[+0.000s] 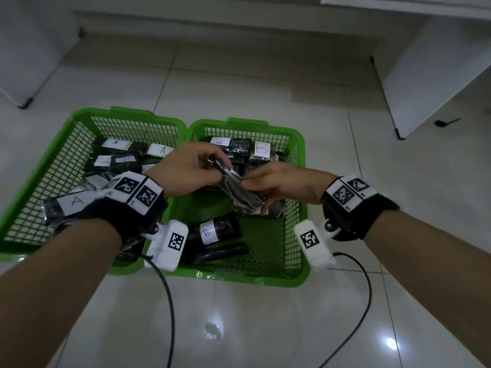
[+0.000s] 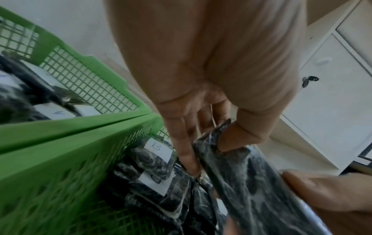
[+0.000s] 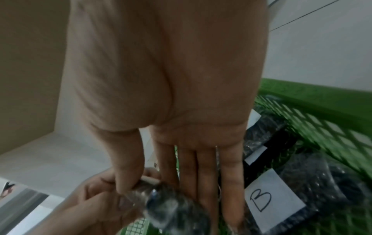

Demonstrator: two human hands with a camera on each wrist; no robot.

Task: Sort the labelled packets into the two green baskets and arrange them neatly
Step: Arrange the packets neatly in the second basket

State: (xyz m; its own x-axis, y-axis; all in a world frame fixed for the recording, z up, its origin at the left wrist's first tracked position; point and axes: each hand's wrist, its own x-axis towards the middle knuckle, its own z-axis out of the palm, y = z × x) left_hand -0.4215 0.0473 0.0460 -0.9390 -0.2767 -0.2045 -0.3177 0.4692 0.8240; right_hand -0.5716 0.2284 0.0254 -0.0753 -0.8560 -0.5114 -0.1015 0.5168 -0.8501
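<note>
1. Both hands meet over the right green basket (image 1: 299, 166), sharing one dark packet (image 1: 240, 191) held in the air above the basket's middle.
2. The left hand (image 1: 186, 170) pinches the packet's far end; in the left wrist view its thumb (image 2: 241, 135) presses the plastic against the curled fingers (image 2: 187, 159).
3. The right hand (image 1: 279, 181) takes the near end, thumb on top and fingers underneath; in the right wrist view those fingers (image 3: 205, 182) run fairly straight beneath the packet (image 3: 171, 211), with the thumb (image 3: 124, 167) clamping down.
4. The packet slants from upper left to lower right, with a white label showing just between the two hands; its letter cannot be read.
5. Below, the right basket carries packets marked B: two against the far wall (image 1: 261, 150) and one near the front left corner (image 1: 212, 231).
6. The left green basket (image 1: 53, 166) sits touching the right one, side by side, and holds packets marked A (image 1: 71, 203), lying at loose angles.
7. Both baskets stand on a pale tiled floor (image 1: 239, 328), with two black cables (image 1: 170, 301) trailing back from the wrist cameras.
8. White cabinets (image 1: 425, 75) stand beyond the baskets.
</note>
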